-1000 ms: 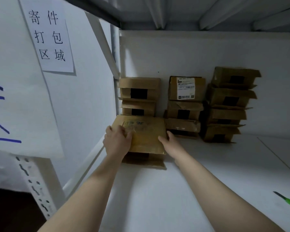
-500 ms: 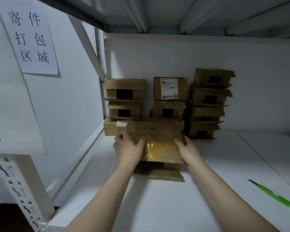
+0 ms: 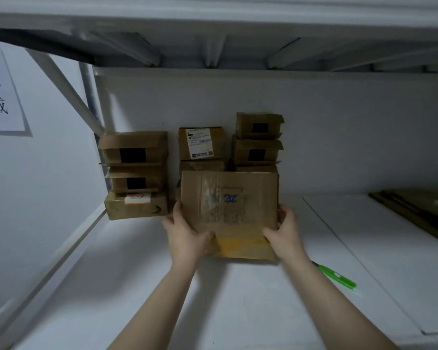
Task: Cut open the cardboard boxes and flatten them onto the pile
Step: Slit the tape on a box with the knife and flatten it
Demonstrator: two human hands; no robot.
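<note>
Box (image 3: pixel 229 210), gripped between both hands (image 3: pixel 187 237)

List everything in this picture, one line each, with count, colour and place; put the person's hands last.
held box: one, brown with blue marking and yellow tape, in front of the stacks, between both hands.
stacked boxes: at least seven showing, brown, three stacks against the back wall; some partly hidden behind the held box.
cutter: one, green, lying on the shelf beside the right forearm.
flat cardboard: one pile, brown, far right of the shelf.
paper sign: one, white with black characters, left wall.
shelf: one, white, under everything.
left hand: one, grips the held box's left side.
right hand: one, grips its right side.
</note>
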